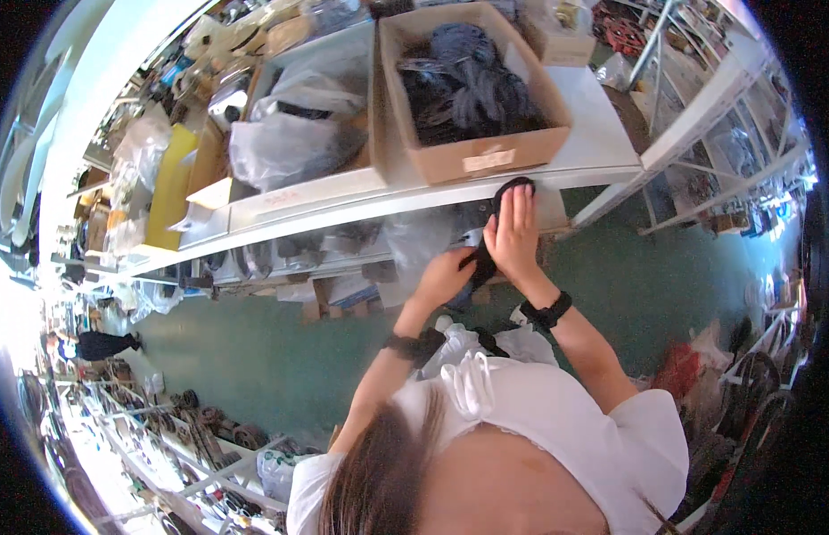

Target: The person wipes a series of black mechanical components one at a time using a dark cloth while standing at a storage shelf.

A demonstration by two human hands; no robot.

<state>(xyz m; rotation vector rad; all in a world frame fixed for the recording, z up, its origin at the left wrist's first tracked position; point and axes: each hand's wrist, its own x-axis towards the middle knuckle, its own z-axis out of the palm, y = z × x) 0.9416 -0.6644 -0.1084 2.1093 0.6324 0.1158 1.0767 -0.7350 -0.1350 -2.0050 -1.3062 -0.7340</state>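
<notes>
In front of the shelf edge, a black strap-like strip (pixel 482 266) runs between my two hands, apparently soft. My left hand (pixel 446 278) is closed round its lower part, with the fingertips partly hidden. Higher up and to the right, my right hand (pixel 514 239) has its fingers straight and close together along the strip, the thumb on the near side. The strip's upper end curves just past those fingertips. Above it on the shelf stands an open cardboard box (pixel 488 161) filled with dark bundled straps or cords (pixel 472 67).
Left of that box, a second carton (pixel 375 134) holds clear plastic bags (pixel 294 143) on the white shelf (pixel 343 198). A yellow panel (pixel 171 183) stands farther left. A metal rack post (pixel 700 111) rises at right. Far left across the green floor (pixel 245 334) is another person (pixel 102 345).
</notes>
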